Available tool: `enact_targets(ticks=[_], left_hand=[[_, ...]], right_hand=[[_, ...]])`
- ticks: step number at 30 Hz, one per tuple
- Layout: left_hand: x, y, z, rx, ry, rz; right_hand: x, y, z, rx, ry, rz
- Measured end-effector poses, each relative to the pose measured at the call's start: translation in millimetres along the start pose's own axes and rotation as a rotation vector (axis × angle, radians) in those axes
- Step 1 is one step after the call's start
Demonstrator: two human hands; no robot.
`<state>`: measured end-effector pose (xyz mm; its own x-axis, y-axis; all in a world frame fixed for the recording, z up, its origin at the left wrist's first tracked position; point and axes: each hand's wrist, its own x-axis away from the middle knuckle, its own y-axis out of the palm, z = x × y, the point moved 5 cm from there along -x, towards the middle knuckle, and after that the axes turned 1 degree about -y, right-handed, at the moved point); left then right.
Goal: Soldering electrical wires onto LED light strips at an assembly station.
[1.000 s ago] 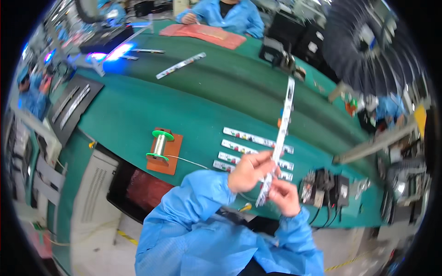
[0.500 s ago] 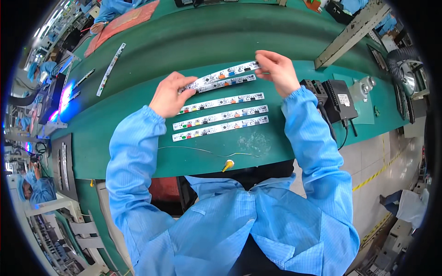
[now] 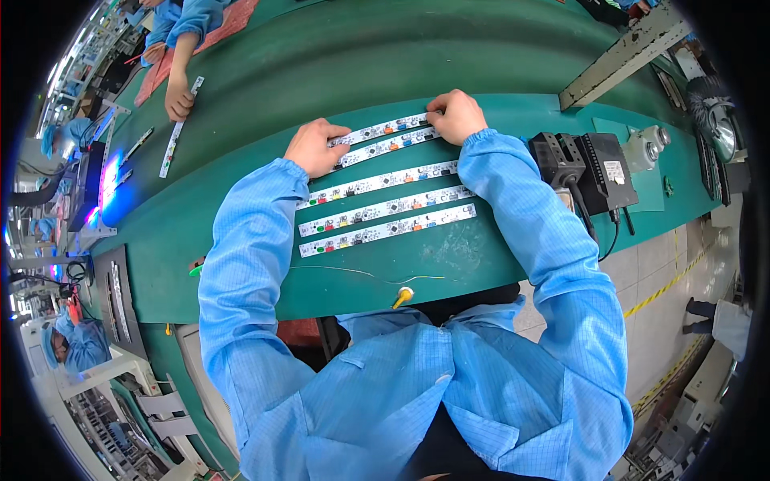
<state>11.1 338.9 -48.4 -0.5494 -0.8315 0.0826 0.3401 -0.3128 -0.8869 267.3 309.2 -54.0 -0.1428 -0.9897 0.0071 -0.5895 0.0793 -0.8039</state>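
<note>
The left hand (image 3: 317,147), nearly closed, pinched the left end of the row's farthest circuit strip (image 3: 385,130), which stretched beyond four others (image 3: 388,230) on the green surface (image 3: 249,140) to the right hand (image 3: 457,118), curled and pinching its other end.

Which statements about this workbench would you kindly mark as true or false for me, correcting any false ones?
1. The left hand and right hand are at opposite ends of the row's farthest circuit-board strip. True.
2. Only two strips lie between that one and the person's body. False: there are four strips.
3. A co-worker's hand touches a separate strip on the left. True.
4. The black box with a white label is left of the row. False: the black box is on the right.
5. A thin wire lies nearer the person than the row. True.
</note>
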Motion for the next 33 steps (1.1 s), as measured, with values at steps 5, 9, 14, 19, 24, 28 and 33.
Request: enact_targets(ticks=[5, 9, 14, 19, 24, 28, 33], left_hand=[[11.4, 5.4, -0.1, 0.091, -0.035, -0.099], [27.7, -13.9, -4.2, 0.010, 0.055, 0.116], [89.8, -48.7, -27.0, -0.192, -0.522, 0.296], [116.9, -11.9, -71.6, 0.067, -0.604, 0.254], [110.2, 8.2, -86.6, 0.415, -0.628, 0.379], [108.0, 10.6, -99.6, 0.594, -0.649, 0.464], [88.0, 12.9, -105.3, 0.603, -0.635, 0.426]], right_hand=[[16.7, 1.1, 1.3, 0.006, -0.014, -0.143], [26.1, -1.8, -0.6, 0.040, -0.046, -0.028], [35.0, -9.3, 5.0, 0.091, -0.027, -0.052], [35.5, -4.6, 2.0, 0.065, -0.009, -0.074], [39.9, -5.2, 3.3, 0.045, 0.066, -0.090], [41.9, 0.8, -3.7, 0.079, -0.028, 0.019], [42.9, -9.9, 11.5, 0.116, 0.050, 0.019]])
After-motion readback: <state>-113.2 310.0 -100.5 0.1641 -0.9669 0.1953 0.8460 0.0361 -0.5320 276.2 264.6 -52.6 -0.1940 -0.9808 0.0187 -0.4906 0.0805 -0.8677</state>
